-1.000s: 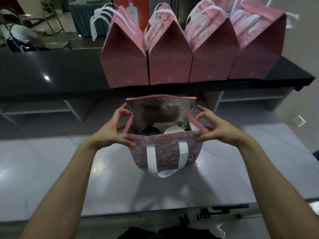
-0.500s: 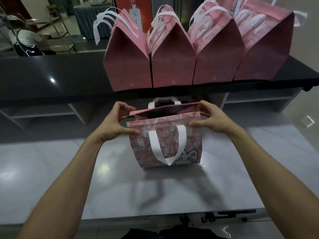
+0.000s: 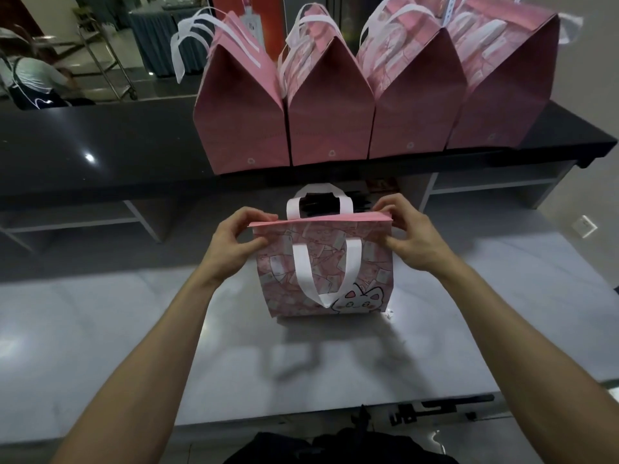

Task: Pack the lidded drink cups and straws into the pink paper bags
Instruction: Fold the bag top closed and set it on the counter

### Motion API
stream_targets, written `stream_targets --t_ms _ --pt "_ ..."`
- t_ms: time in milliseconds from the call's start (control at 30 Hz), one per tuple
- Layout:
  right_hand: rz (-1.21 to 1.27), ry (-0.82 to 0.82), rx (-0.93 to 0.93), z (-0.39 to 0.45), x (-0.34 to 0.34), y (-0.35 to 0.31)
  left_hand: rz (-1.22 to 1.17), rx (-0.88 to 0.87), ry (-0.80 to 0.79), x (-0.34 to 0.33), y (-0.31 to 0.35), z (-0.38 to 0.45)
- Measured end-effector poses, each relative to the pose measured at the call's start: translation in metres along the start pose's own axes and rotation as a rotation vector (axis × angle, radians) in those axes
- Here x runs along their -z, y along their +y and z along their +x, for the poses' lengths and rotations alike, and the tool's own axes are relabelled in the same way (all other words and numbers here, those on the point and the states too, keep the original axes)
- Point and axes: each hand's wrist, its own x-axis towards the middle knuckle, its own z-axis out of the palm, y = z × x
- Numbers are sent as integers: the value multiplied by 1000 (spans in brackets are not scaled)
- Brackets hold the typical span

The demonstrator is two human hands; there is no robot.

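The fingers point(image 3: 258, 217) of the left hand point(image 3: 231, 242) are curled over the left end of the pink bag's top edge, with the thumb pressed against the patterned front just below, so they pinch that corner between them. The right hand point(image 3: 410, 236) mirrors it at the other end: fingertips on the folded top edge, thumb underneath on the front panel, pinching the corner. Between the two hands the mouth of the pink paper bag point(image 3: 323, 272) is pressed flat into one straight pink line, so nothing inside can be seen.

The bag stands upright on the pale grey counter point(image 3: 100, 329), about the middle of the view. Its near white handle point(image 3: 326, 272) hangs down the front in a loop, ending just above a cartoon cat face point(image 3: 358, 298) printed at the bag's 5 o'clock corner. The far white handle point(image 3: 318, 199) stands up behind the top edge at 12 o'clock.

Both bare forearms reach in from 7 and 5 o'clock.

Beyond the bag, at 12 o'clock, runs a raised black shelf point(image 3: 100, 145). On it four closed pink bags point(image 3: 328, 105) stand side by side, touching, their plain ends toward us and white handles at their peaks.

At 10 o'clock, well apart, a person point(image 3: 30, 82) in a light top sits beside a metal trolley point(image 3: 107, 55).
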Motion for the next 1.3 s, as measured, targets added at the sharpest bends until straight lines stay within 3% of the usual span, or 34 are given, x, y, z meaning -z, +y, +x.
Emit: stream_targets --t_ms 267,567,700,800,1200,1300 --pt "-145 41 35 -1 -3 -3 -183 9 54 -12 0 3" --pt "-199 53 98 2 4 -7 217 -67 -3 10 6 6" --pt "-307 -6 104 10 9 -10 361 -105 -12 5 13 11" --pt "-464 -15 208 14 13 -10 460 -123 -47 5 16 15" --pt "-641 -20 348 18 19 -1 660 -250 99 -10 14 17" --pt "-647 -3 326 16 21 3 551 -199 91 -11 16 12"
